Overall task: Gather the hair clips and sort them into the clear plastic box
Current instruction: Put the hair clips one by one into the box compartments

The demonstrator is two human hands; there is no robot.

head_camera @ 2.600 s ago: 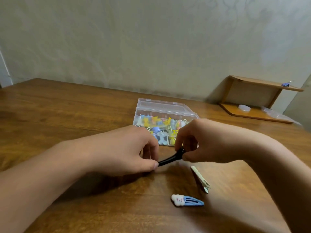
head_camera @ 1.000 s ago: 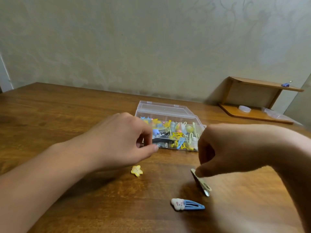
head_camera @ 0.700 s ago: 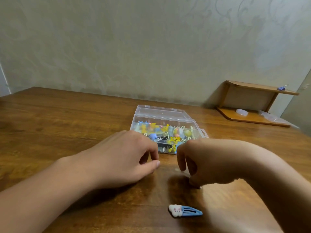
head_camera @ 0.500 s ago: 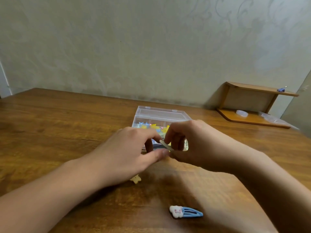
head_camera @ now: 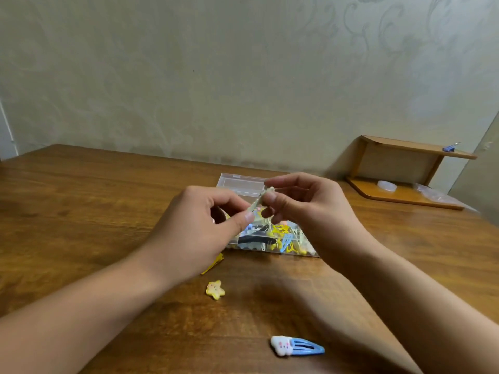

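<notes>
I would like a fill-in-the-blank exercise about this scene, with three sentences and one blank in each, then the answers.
1. Both hands, the left hand and the right hand, pinch one pale ____ clip above the clear plastic box.
2. The small yellow charm lying on the wooden table has the shape of a ____.
3. The blue hair clip near the table's front edge carries a white ____ at one end.

Missing words: hair; star; cloud

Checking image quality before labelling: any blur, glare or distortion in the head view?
Head view: left hand and right hand slightly motion-soft around the cream clip; soft sheen on the table; wide-angle bowing at edges; blue clip sharp.
</notes>
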